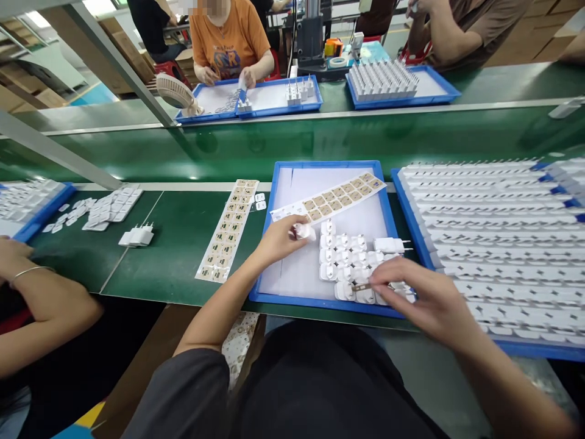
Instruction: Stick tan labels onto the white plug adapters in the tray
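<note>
My left hand point(284, 239) is closed on a small white plug adapter point(304, 231) above the blue-rimmed tray point(273, 299). My right hand point(415, 292) pinches a thin brownish-grey strip point(362, 286) over the nearest row of adapters. Whether the strip is a tool or a label I cannot tell. Several white plug adapters point(340, 256) stand in rows in the tray, partly hidden by my right hand. One adapter point(388, 245) lies on its side, prongs to the right. A sheet of tan square stickers point(333, 198) lies across the tray's far part.
Another sticker sheet point(228, 231) lies on the green table point(173, 256) left of the tray. A large tray of white adapters point(503, 256) stands at the right. Several adapters point(137, 235) sit further left, near a co-worker's arm point(50, 299). Across the bench, a person point(231, 42) handles parts over blue trays.
</note>
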The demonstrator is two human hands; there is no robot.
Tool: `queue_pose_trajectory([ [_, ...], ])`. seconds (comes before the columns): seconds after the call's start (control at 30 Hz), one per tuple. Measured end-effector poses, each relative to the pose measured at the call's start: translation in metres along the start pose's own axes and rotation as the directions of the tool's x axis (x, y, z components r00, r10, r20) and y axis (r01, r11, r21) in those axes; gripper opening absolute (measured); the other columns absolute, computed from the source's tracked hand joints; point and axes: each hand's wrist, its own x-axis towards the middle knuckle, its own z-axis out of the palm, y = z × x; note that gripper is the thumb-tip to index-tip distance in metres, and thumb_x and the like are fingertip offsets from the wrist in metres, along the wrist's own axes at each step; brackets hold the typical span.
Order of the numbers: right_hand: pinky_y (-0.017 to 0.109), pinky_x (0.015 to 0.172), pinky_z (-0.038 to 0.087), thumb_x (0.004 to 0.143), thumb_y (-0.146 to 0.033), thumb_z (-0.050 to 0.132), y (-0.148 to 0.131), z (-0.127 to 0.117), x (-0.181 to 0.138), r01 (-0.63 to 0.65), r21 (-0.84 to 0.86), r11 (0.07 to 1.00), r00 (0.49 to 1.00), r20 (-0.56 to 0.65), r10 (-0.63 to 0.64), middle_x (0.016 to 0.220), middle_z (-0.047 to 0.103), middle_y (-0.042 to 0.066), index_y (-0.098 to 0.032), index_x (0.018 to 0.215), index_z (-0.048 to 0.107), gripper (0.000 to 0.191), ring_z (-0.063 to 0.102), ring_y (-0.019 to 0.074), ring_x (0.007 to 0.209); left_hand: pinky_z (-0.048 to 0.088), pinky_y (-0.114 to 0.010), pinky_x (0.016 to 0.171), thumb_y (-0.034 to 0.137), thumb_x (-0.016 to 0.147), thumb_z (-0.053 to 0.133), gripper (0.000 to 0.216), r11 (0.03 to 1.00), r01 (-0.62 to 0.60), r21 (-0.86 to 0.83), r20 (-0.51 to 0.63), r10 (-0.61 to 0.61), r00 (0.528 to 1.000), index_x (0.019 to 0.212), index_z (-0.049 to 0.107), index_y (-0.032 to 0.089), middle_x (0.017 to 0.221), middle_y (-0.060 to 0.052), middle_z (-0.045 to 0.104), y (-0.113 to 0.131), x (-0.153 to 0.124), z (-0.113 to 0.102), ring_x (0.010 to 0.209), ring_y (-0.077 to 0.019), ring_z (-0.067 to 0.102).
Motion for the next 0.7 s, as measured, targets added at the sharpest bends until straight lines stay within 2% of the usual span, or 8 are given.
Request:
queue_pose_trajectory([
  [0.03,0.032,0.074,0.060,0.093,-0.009,0.069,-0.001,0.007,-0.005,-0.009,0.051,0.999,1.000,-0.008,0.009,0.088,0.076,0.002,-0.028,0.100,0.072,0.020,0.073,0.0199,0.083,0.057,-0.032,0.081,0.024,0.078,0.083,0.040,0.981,0.013,-0.192,-0.032,-0.020,0.999,0.113,0.065,0.021,0.118,-0.008,0.072,-0.001,-0.011,-0.003,0.094,-0.0215,0.070],
  [0.1,0.030,0.074,0.059,0.094,-0.008,0.068,-0.001,0.024,-0.011,-0.025,0.137,0.990,0.999,-0.039,0.030,0.090,0.073,0.004,-0.027,0.099,0.072,0.019,0.072,0.0188,0.085,0.056,-0.029,0.080,0.028,0.070,0.091,0.045,0.855,-0.001,-0.519,-0.092,-0.054,0.994,0.104,0.062,0.022,0.113,-0.005,0.071,0.001,-0.034,-0.003,0.094,-0.0190,0.069],
  [0.17,0.030,0.077,0.059,0.093,-0.011,0.070,0.002,0.041,-0.011,-0.041,0.202,0.979,0.995,-0.080,0.058,0.097,0.072,0.006,-0.026,0.095,0.073,0.015,0.071,0.0192,0.090,0.056,-0.027,0.079,0.029,0.065,0.095,0.050,0.703,-0.059,-0.709,-0.162,-0.081,0.983,0.100,0.060,0.022,0.109,-0.004,0.070,0.005,-0.056,0.004,0.094,-0.0178,0.068],
  [0.23,0.032,0.081,0.058,0.093,-0.015,0.072,0.003,0.058,-0.005,-0.055,0.278,0.959,0.989,-0.116,0.091,0.099,0.071,0.006,-0.025,0.093,0.074,0.011,0.070,0.0199,0.093,0.056,-0.026,0.078,0.029,0.063,0.097,0.053,0.603,-0.115,-0.789,-0.222,-0.106,0.969,0.102,0.062,0.023,0.107,-0.003,0.071,0.010,-0.073,0.018,0.094,-0.0174,0.068],
  [0.33,0.032,0.080,0.058,0.096,-0.019,0.070,-0.001,0.077,0.005,-0.087,0.448,0.889,0.979,-0.128,0.161,0.090,0.072,0.004,-0.026,0.094,0.073,0.007,0.070,0.0191,0.088,0.057,-0.027,0.080,0.033,0.066,0.096,0.060,0.583,-0.190,-0.790,-0.318,-0.124,0.940,0.117,0.066,0.026,0.108,-0.004,0.072,0.017,-0.090,0.039,0.096,-0.0185,0.069],
  [0.4,0.031,0.074,0.058,0.096,-0.025,0.072,-0.006,0.085,0.012,-0.129,0.543,0.830,0.964,-0.129,0.234,0.086,0.071,0.003,-0.025,0.094,0.072,0.002,0.069,0.0184,0.082,0.058,-0.028,0.082,0.034,0.071,0.093,0.055,0.638,-0.232,-0.734,-0.373,-0.094,0.923,0.120,0.069,0.026,0.110,-0.006,0.072,0.019,-0.096,0.049,0.100,-0.0203,0.070],
  [0.5,0.028,0.066,0.057,0.092,-0.033,0.077,-0.011,0.091,0.020,-0.194,0.609,0.769,0.933,-0.127,0.336,0.083,0.070,0.003,-0.025,0.090,0.072,0.009,0.067,0.0171,0.076,0.061,-0.030,0.084,0.032,0.078,0.089,0.043,0.733,-0.321,-0.600,-0.441,0.032,0.897,0.118,0.073,0.025,0.112,-0.008,0.072,0.020,-0.101,0.055,0.106,-0.0228,0.071],
  [0.7,0.028,0.063,0.056,0.087,-0.037,0.080,-0.009,0.093,0.026,-0.243,0.684,0.687,0.901,-0.104,0.422,0.079,0.067,0.001,-0.025,0.087,0.072,0.015,0.065,0.0170,0.071,0.060,-0.038,0.099,0.019,0.082,0.085,0.050,0.783,-0.426,-0.453,-0.419,0.235,0.877,0.128,0.070,0.029,0.120,-0.008,0.075,0.020,-0.104,0.052,0.115,-0.0244,0.072],
])
